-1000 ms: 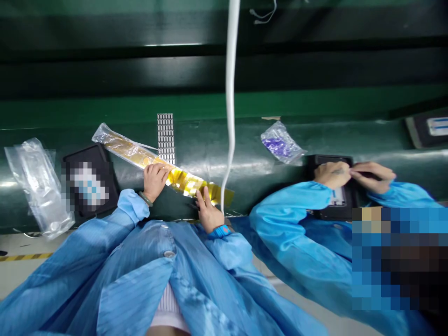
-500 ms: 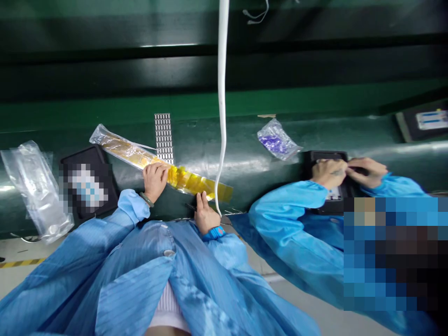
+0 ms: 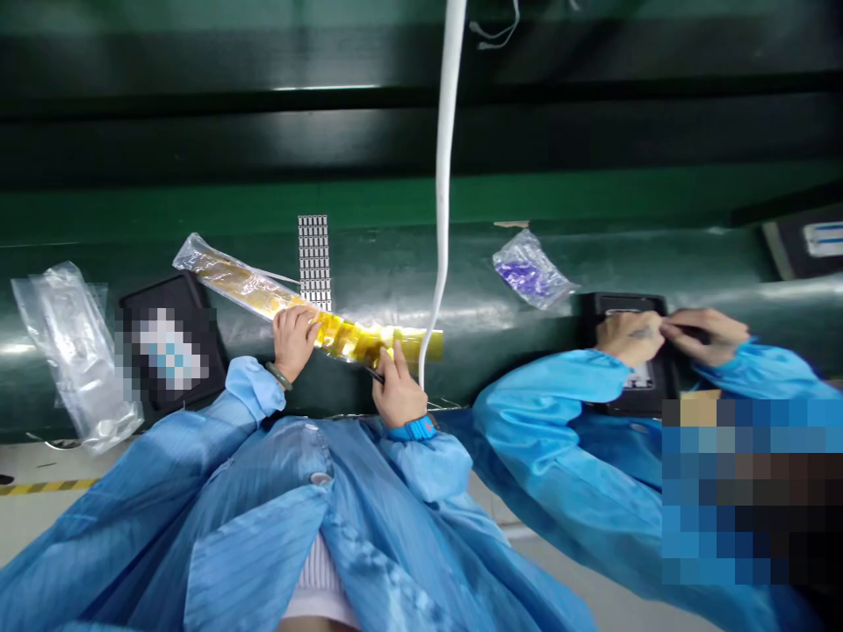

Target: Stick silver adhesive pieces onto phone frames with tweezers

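A long strip of yellow translucent film (image 3: 352, 336) lies slantwise on the green bench, its left part inside a clear plastic sleeve (image 3: 217, 270). My left hand (image 3: 294, 344) is on the strip near its middle, fingers curled over it and the thumb side hidden. My right hand (image 3: 400, 392) is at the strip's lower right part, fingertips touching the film. A thin dark tool (image 3: 375, 375) sticks out to the left from under its fingers; its exact kind is not clear. Just behind my left hand lies a sheet of small metal pieces in rows (image 3: 313, 259).
A white cable (image 3: 444, 175) hangs down beside my right hand. Left are a black tray (image 3: 214, 351) and clear plastic bags (image 3: 82, 360). A bag with purple contents (image 3: 527, 270) lies right. A co-worker's hands (image 3: 636, 338) work over another black tray (image 3: 596, 307).
My right hand has moved up onto the film, and its fingers have bent in. More of the dark tool shows. My left hand stays on the strip. The whole view has shifted slightly.
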### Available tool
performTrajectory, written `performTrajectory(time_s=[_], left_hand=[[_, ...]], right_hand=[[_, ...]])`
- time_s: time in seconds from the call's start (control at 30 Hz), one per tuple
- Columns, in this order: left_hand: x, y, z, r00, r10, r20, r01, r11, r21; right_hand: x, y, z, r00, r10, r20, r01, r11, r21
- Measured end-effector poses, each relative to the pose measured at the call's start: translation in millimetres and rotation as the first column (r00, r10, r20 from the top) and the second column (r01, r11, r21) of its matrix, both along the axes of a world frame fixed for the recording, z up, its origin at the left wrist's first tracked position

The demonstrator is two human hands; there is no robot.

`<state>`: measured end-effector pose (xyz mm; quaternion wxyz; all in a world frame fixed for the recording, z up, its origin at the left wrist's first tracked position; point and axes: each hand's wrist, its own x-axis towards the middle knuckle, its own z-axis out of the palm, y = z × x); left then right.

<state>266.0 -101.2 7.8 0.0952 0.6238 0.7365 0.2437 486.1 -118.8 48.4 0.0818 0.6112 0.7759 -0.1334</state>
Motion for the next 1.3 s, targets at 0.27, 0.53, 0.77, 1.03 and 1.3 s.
performTrajectory(time_s=[0.27,0.53,0.77,1.03,1.3], left_hand=[[3,1,1.7,0.999,0.042,0.030,-0.042,0.999,0.014],[6,0,3.3,0.993,0.102,0.058,-0.104,0.994,0.026],[8,0,3.1,0.984,0.167,0.054,-0.168,0.986,0.007],[4,4,6.8,0.992,0.123,0.012,-0.122,0.991,-0.059],[-6,14,9.3,0.999,0.015,-0.036,-0.019,0.994,-0.112]], right_hand=[[-39,20,-32.0,0.893,0.375,-0.250,-0.351,0.927,0.134],[-61,16,-28.9,0.898,0.351,-0.266,-0.314,0.934,0.173],[-67,20,-43.8,0.812,0.478,-0.335,-0.424,0.877,0.225],[-69,20,-45.1,0.819,0.454,-0.352,-0.395,0.890,0.229],[-76,23,-42.9,0.820,0.453,-0.350,-0.385,0.889,0.250]])
